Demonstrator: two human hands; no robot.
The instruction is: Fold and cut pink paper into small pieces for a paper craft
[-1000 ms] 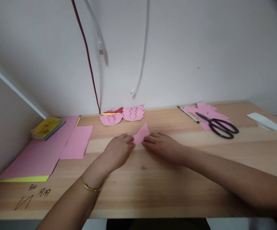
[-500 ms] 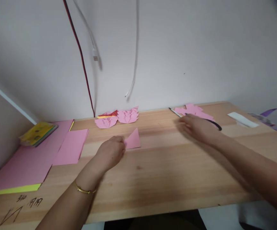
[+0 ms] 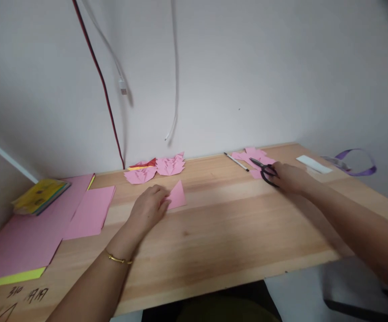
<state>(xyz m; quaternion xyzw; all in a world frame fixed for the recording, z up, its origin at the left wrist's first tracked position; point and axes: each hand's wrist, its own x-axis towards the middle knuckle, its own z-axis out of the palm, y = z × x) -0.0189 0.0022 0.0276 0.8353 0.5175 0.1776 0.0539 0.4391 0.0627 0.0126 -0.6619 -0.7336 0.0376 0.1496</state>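
Observation:
My left hand (image 3: 149, 205) is closed on the left part of a small folded pink paper triangle (image 3: 177, 197), pinning it to the wooden table. The triangle's tip points away from me. At the far right, my right hand (image 3: 286, 175) grips the handles of black scissors (image 3: 264, 170). Their blades point left over several pink paper scraps (image 3: 252, 154). A slim white pen with black ends (image 3: 237, 162) lies left of the scraps.
Folded pink paper cutouts (image 3: 170, 165) stand by the wall. Large pink sheets (image 3: 29, 241), a smaller pink stack (image 3: 90, 212) and a yellow packet (image 3: 41, 195) lie left. A white strip (image 3: 314, 164) and a purple band (image 3: 370, 170) are at right. Cables (image 3: 103, 82) hang down the wall.
My right hand has gone from beside the pen rightward to the scissors and taken their handles. The left hand stays on the pink triangle. The view has shifted slightly right.

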